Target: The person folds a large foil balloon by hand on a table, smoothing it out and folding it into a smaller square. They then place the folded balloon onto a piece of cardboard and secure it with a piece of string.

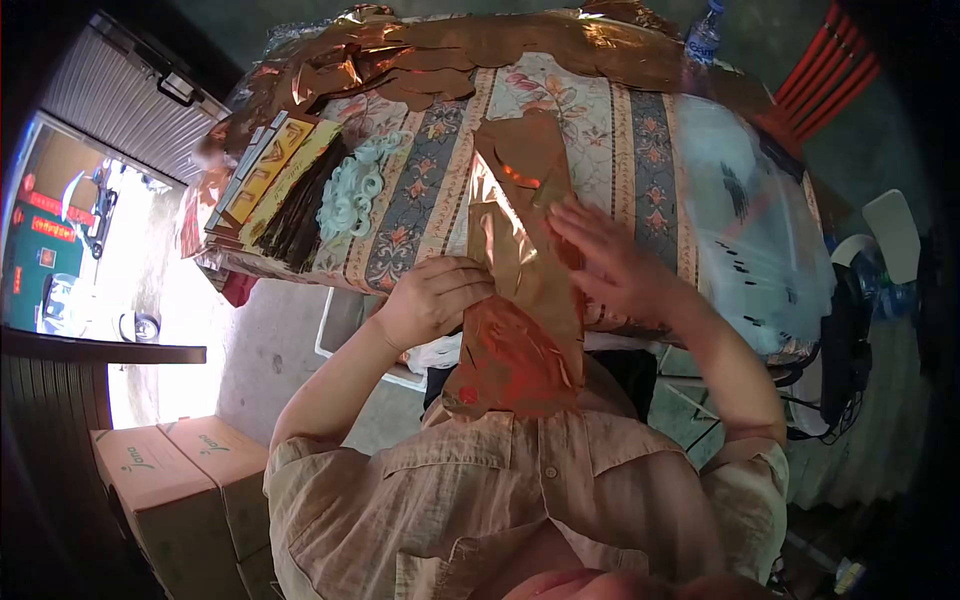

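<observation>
A long copper-coloured foil sheet (525,235) lies over the near edge of the patterned cloth and hangs down in front of my chest, its lower part reddish. At the sheet's left edge, my left hand (437,300) has its fingers closed on it. My right hand (620,262) is by the sheet's right edge with fingers stretched out, slightly blurred. Left of the sheet is a pile of whitish rings (352,187), beside a stack of yellow and brown packets (283,180).
More copper foil (420,55) covers the table's far edge, near a water bottle (704,38). Clear plastic bags (755,220) lie at the right. Red bars (825,75) stand behind them. Cardboard boxes (165,465) sit on the floor at lower left.
</observation>
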